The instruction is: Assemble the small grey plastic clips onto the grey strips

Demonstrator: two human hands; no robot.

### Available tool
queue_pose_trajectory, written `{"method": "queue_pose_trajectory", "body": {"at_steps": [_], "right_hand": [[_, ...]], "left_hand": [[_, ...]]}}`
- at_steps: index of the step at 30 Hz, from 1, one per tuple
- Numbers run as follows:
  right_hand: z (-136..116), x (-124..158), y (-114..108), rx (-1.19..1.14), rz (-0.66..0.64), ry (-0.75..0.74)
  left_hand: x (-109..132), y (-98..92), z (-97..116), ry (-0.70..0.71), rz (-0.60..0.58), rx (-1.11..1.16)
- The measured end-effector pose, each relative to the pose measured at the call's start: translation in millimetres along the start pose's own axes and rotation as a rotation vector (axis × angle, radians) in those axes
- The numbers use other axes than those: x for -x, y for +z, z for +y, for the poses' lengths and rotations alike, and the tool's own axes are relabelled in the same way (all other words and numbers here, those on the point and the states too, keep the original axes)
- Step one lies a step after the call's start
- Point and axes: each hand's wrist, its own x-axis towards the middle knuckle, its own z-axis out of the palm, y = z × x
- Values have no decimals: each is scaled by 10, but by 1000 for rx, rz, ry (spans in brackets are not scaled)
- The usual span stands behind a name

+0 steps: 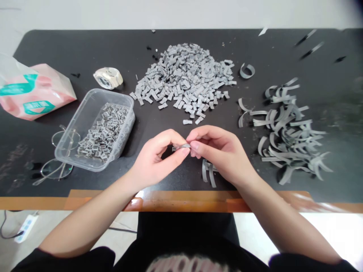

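My left hand [160, 156] and my right hand [222, 151] meet fingertip to fingertip above the front of the dark table. Between them, thumbs and forefingers pinch a small grey piece [185, 146]; the fingers cover much of it, so its exact shape is hard to make out. Beneath my right hand lie a few short curved grey strips [211, 173]. Left of my left hand stands a clear plastic box [95, 167] with many small metal buckles [106, 132]. Beyond both hands is a heap of small folded grey strap pieces [188, 77].
Many loose curved grey strips [292, 132] lie on the right, with a single curled strip [247, 70] farther back. A white watch [108, 78], a pink tissue pack [42, 90] and eyeglasses [58, 169] surround the box. The table's wooden edge [184, 200] runs along the front.
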Motion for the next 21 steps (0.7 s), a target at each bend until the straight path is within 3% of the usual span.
{"method": "queue_pose_trajectory", "body": {"at_steps": [12, 16, 21], "right_hand": [[-26, 37, 6, 47, -95, -11], [-44, 44, -13, 57, -113, -40], [-104, 39, -81, 231, -175, -153]], "left_hand": [[-51, -26, 5, 214, -63, -27], [-37, -21, 24, 206, -52, -40], [-55, -37, 78, 201, -95, -102]]}}
